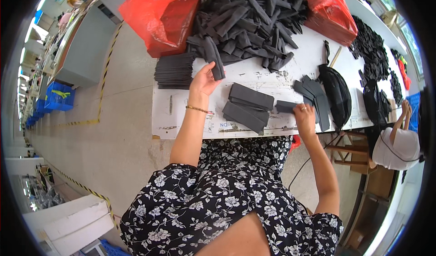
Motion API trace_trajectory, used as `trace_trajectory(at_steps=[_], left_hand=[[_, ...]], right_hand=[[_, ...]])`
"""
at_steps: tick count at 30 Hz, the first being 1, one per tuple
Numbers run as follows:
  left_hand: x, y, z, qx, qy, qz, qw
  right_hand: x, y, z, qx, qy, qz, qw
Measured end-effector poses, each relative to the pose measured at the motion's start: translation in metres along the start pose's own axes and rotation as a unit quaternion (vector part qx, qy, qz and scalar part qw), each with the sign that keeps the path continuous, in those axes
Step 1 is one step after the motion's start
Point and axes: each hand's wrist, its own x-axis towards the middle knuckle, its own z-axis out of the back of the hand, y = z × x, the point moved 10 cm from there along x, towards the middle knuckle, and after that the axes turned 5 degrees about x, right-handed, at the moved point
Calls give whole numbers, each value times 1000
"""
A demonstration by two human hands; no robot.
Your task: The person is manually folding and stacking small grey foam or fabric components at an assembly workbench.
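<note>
My left hand (pixel 205 80) is closed around a folded dark grey fabric strip (pixel 212 56), held upright at the near edge of a big pile of similar strips (pixel 250 22). Down at the table's front, my right hand (pixel 305 118) has its fingers pressed on the end of another dark strip (pixel 284 106) lying flat. Between my hands lie several flat dark pieces (pixel 247 107), overlapping in a loose fan. More flat pieces (pixel 316 97) overlap just beyond my right hand. A neat stack of dark strips (pixel 174 71) stands left of my left hand.
Red plastic bags (pixel 160 17) (pixel 330 16) flank the pile on the white table (pixel 181 115). A rounded black object (pixel 336 97) stands at the right, near a cable. Farther right sits a person in a white top (pixel 396 149). Blue bins (pixel 60 96) stand at the left.
</note>
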Motion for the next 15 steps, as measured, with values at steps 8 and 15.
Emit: trace_trajectory(at_steps=[8, 15], left_hand=[[-41, 16, -15, 63, 88, -79, 991], [-56, 28, -50, 3, 133, -41, 990]], right_hand=[[5, -22, 55, 203, -103, -97, 969], [63, 90, 73, 272, -89, -2, 958]])
